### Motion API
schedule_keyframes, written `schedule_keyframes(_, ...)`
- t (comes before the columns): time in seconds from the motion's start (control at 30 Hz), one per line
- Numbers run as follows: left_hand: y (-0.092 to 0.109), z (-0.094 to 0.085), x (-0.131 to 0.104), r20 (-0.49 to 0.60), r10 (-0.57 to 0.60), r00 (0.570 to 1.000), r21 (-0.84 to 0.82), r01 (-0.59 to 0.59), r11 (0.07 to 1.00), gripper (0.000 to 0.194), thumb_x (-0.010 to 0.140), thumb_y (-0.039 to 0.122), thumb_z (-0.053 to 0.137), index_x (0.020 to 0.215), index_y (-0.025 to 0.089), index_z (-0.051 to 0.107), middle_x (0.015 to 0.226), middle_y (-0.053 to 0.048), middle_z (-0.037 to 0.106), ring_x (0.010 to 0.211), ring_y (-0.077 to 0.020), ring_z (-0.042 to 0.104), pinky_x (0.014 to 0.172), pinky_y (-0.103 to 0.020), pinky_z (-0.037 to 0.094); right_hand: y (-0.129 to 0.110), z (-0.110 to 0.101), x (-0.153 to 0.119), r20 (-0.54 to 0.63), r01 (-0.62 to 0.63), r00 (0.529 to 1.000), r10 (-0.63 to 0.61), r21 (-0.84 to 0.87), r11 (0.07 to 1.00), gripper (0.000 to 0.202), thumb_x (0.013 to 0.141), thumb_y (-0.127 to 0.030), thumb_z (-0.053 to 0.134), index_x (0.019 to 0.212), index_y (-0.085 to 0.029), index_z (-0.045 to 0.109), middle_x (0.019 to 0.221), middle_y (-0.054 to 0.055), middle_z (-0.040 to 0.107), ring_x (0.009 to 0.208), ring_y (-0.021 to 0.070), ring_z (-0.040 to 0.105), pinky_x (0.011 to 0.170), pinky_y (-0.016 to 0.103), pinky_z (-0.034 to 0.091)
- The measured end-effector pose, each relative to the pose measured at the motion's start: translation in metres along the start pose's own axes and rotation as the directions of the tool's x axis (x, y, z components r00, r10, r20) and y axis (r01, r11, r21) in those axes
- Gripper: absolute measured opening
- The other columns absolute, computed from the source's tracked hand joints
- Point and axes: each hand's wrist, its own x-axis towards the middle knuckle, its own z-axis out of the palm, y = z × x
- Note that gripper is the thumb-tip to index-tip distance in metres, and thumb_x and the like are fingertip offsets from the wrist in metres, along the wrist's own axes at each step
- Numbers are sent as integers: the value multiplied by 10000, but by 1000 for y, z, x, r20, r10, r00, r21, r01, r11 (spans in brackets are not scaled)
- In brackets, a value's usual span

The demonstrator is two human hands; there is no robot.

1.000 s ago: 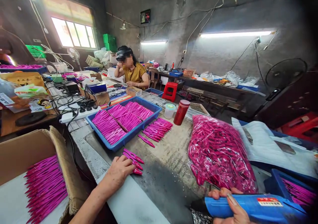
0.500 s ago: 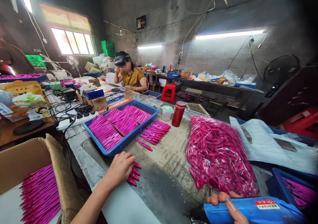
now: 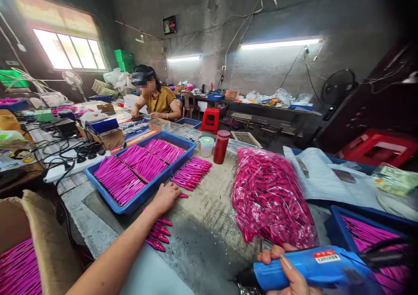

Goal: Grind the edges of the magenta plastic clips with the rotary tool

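My left hand (image 3: pixel 166 198) is closed, palm down, around one slim magenta piece shaped like tweezers (image 3: pixel 183 195), whose pointed end shows past the fingers. Beside it lies a row of similar magenta pieces (image 3: pixel 192 173). Several more magenta pieces (image 3: pixel 160 230) fan out under my left forearm, partly hidden by it. At the lower right, my right hand (image 3: pixel 290 269) is wrapped round a blue corded power tool (image 3: pixel 313 266). Its black nose points left over the table, and its exact kind is unclear.
A divided blue tray (image 3: pixel 112 206) of magenta pieces stands behind my left hand. A clear bag (image 3: pixel 272 194) of magenta parts, a red bottle (image 3: pixel 221 147) and a lidded tub (image 3: pixel 207 147) are on the table. A cardboard box (image 3: pixel 48 238) is at left. A co-worker (image 3: pixel 163 101) sits opposite.
My left hand has gone from the near group of pieces forward to the single piece by the row and closed on it. The view has turned right; my right hand still holds the tool.
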Motion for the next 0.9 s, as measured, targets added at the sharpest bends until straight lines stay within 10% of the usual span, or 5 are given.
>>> schedule_keyframes(0.4,89,-4,-33,93,182,979,-45,-178,983,193,884,196,405,822,197,588,833,-35,610,793,-162,567,698,-288,383,-1,20,-13,0,156,988,-156,-15,988,339,571,-314,690,840,-192,523,613,-31,561,497,149,536,507,304,440)
schedule_keyframes(0.9,94,-6,-43,68,397,915,-76,-392,917,187,890,194,414,802,203,578,857,-16,586,797,-160,526,693,-291,330,-3,24,-14,-16,117,993,-116,43,992,385,553,-312,708,856,-186,506,621,-44,552,482,131,530,491,276,429)
